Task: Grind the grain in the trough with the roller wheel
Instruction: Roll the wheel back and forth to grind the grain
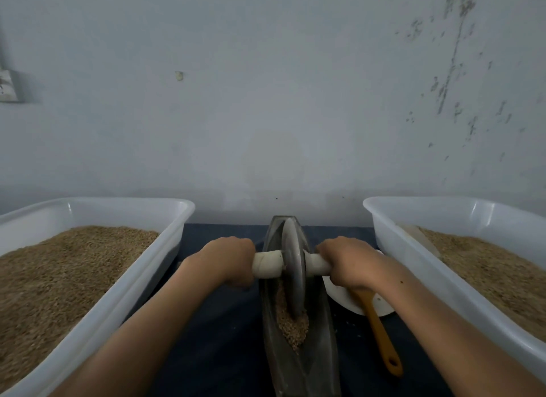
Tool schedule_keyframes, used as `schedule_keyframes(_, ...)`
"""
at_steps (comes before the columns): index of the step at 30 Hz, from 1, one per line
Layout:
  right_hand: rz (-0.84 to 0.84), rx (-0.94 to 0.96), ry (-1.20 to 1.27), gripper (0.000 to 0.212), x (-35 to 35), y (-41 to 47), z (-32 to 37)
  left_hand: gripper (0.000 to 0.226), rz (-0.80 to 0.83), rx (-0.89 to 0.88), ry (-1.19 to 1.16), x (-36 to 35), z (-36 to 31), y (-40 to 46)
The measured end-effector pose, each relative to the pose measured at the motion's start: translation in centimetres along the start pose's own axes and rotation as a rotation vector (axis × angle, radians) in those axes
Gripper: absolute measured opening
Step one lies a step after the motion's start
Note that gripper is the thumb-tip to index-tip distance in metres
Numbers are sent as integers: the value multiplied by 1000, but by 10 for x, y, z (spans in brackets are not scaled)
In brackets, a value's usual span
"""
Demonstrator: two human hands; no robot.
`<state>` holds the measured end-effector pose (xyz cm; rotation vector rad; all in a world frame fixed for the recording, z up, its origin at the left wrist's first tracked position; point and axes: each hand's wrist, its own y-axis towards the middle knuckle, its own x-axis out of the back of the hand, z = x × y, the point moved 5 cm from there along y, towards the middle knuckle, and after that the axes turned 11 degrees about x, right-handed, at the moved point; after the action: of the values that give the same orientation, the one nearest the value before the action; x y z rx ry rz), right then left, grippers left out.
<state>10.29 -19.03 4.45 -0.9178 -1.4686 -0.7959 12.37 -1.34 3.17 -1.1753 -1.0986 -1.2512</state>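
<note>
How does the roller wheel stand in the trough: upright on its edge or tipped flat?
Upright. The roller wheel stands on its edge in the trough, rim in the grain, handle level between both hands.

two grain tubs, orange spoon, plate

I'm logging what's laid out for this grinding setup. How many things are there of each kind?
White plastic tubs of grain: 2, left tub, right tub
Metal trough: 1
Roller wheel: 1
White plate: 1
Orange-handled utensil: 1
Total: 6
</note>
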Motion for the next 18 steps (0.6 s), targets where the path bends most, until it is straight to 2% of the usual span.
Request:
schedule_keyframes(3,36,3,8,33,0,0,2,49,99,-3,-20,-3,2,1)
schedule_keyframes(5,13,-16,7,32,0,2,2,49,70,20,-33,-2,2,3)
schedule_keyframes(8,-62,-46,-8,29,-2,6,-2,41,-92,51,-6,2,0,5)
schedule_keyframes(12,-296,-59,-93,20,-4,8,-3,26,-336,62,16,7,-3,5)
schedule_keyframes(14,-348,-62,-120,17,-5,8,-2,22,-400,56,12,9,-3,4)
schedule_keyframes(16,-313,-57,-109,18,-4,8,-2,22,-393,41,12,9,-2,4)
schedule_keyframes(18,-207,-50,-96,22,-2,8,-1,28,-290,29,8,6,0,5)
